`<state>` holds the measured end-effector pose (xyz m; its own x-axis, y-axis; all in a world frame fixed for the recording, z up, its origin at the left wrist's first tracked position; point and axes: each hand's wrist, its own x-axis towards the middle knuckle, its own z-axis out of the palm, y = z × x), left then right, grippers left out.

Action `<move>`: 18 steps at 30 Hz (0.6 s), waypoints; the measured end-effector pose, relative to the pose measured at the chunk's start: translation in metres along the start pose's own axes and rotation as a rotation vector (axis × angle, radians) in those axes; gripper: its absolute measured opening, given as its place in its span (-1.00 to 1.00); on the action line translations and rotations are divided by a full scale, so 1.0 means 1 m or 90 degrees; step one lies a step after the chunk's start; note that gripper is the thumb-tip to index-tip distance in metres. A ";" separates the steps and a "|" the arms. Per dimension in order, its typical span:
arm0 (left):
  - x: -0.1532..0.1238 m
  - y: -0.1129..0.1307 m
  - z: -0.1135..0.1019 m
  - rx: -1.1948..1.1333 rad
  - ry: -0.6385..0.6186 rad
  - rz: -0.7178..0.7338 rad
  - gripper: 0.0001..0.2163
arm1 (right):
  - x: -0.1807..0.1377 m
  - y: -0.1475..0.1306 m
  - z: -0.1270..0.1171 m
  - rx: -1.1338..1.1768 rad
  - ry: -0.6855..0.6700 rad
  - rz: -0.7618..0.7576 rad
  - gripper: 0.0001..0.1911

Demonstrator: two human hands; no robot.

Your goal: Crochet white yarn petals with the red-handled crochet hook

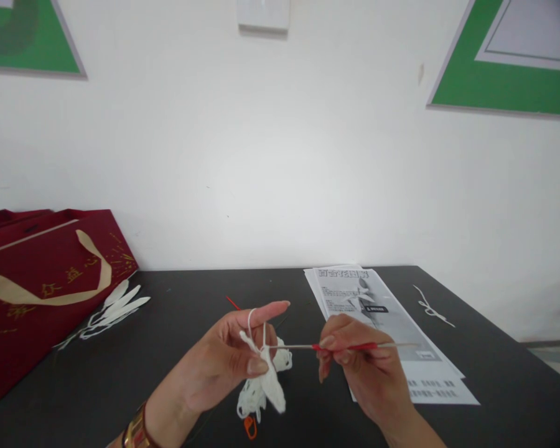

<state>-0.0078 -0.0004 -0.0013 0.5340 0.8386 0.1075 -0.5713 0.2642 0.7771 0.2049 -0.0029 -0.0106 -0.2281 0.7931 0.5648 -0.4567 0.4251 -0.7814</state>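
My left hand [240,351] pinches a white crocheted petal [273,387] between thumb and fingers, with its index finger stretched out and white yarn looped over it. In my right hand [361,358] is a crochet hook [371,346] with a red grip, held level. Its thin metal shaft reaches left to the top of the petal, by the yarn loop. Behind and below the petal lies a bundle of white yarn [251,398], partly hidden by my left hand. An orange stitch marker [250,427] lies just below the yarn.
On the left a dark red gift bag [51,311] leans by the wall, with several white petals [121,305] beside it. Printed sheets [392,317] lie under and behind my right hand. A short knotted white yarn piece [432,309] is near the table's right edge. Beyond my left hand shows a thin red stick [233,302].
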 end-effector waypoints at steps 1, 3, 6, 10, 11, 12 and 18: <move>-0.001 0.000 0.000 0.017 0.008 0.002 -0.45 | -0.001 0.000 0.000 -0.010 0.002 -0.002 -0.89; -0.002 0.000 0.000 0.048 0.022 0.008 -0.43 | -0.002 0.000 0.001 -0.013 0.016 0.003 -0.89; -0.004 -0.001 0.001 0.067 0.026 0.015 -0.44 | -0.004 0.000 0.004 -0.001 0.036 0.015 -0.89; -0.003 -0.001 0.002 0.061 0.027 0.023 -0.44 | -0.003 -0.001 0.005 -0.006 0.034 0.009 -0.89; -0.003 0.000 0.002 0.058 0.027 0.022 -0.44 | -0.003 -0.001 0.005 -0.008 0.032 0.008 -0.89; -0.003 0.000 0.002 0.053 0.024 0.022 -0.44 | -0.003 -0.001 0.004 -0.008 0.029 0.007 -0.89; -0.003 0.001 0.001 0.040 0.011 0.012 -0.46 | -0.002 0.000 0.002 0.015 0.024 0.019 -0.90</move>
<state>-0.0090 -0.0038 -0.0001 0.5124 0.8515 0.1113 -0.5404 0.2190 0.8124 0.2041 -0.0052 -0.0108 -0.2096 0.8211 0.5310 -0.4701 0.3916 -0.7910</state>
